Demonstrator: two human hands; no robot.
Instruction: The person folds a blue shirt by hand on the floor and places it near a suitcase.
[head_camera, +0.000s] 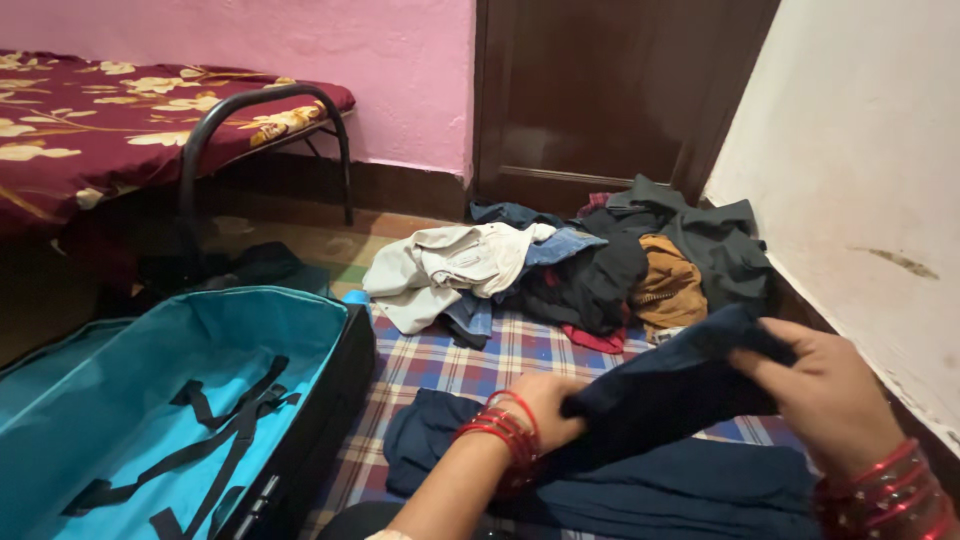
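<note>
Both hands grip a dark navy garment (660, 400) held just above the floor. My left hand (545, 405), with red bangles on the wrist, is closed on its lower left part. My right hand (825, 390), also wearing red bangles, pinches the upper right edge. The rest of the garment trails down onto a checked cloth (450, 365) spread on the floor. An open suitcase (170, 400) with a teal lining and black straps lies to the left.
A pile of mixed clothes (580, 265) lies ahead against a dark wooden door (600, 90). A bed with a maroon flowered cover (110, 120) and black metal frame stands at the left. A white wall (870, 170) runs close on the right.
</note>
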